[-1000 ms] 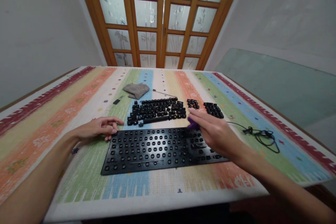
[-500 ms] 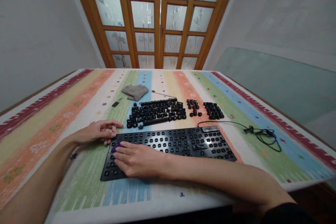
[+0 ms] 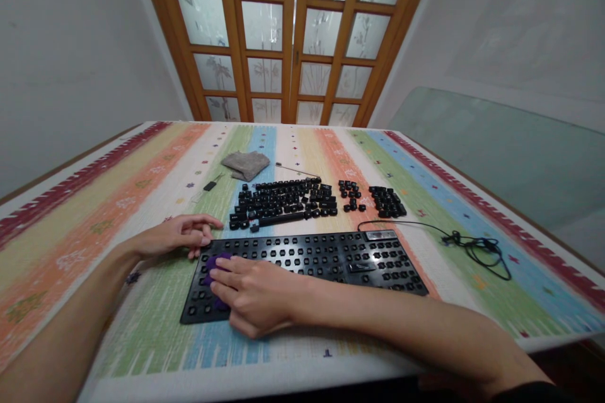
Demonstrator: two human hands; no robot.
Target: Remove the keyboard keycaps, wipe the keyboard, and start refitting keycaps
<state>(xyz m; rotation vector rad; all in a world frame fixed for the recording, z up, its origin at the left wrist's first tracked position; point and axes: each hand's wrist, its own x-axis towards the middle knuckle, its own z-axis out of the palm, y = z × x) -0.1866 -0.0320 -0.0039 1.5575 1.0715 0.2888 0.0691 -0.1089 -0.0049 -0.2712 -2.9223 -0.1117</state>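
The right hand (image 3: 258, 296) is holding a purple wad (image 3: 218, 262) under fingers lying together, pressing it onto the left end of the keyboard (image 3: 333, 252), while the left hand (image 3: 184, 234) is resting, loosely curled and pinching nothing visible, at the far left corner. In judgement, hard pressing over exposed stems (image 3: 288, 262) is risking a snagged wad or lodged scraps, and a forward shove is risking scattered loose keys (image 3: 286, 195).
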